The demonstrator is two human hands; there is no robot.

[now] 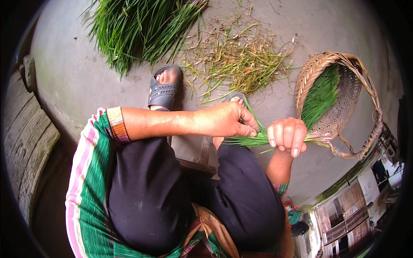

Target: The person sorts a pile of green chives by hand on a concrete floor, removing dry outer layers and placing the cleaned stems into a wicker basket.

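Note:
My right hand [287, 135] is closed round a bunch of chives [247, 140] above my right knee. The pale root ends point right, toward the basket, and the green tips point left. Close beside it, my left hand [232, 119] is closed in a pinch at the leafy part, where a chive leaf [253, 111] sticks up past the fingers. Whatever lies inside the pinch is partly hidden. A woven basket [307, 81] with a braided handle lies tipped at the right, holding more green chives [323, 96].
A large heap of chives [133, 32] lies on the concrete floor [64, 47] at the far left. Beside it is a pile of yellowed trimmings [241, 60]. My sandalled foot [163, 86] is near both. Weathered wooden planks [26, 137] stand at the left edge.

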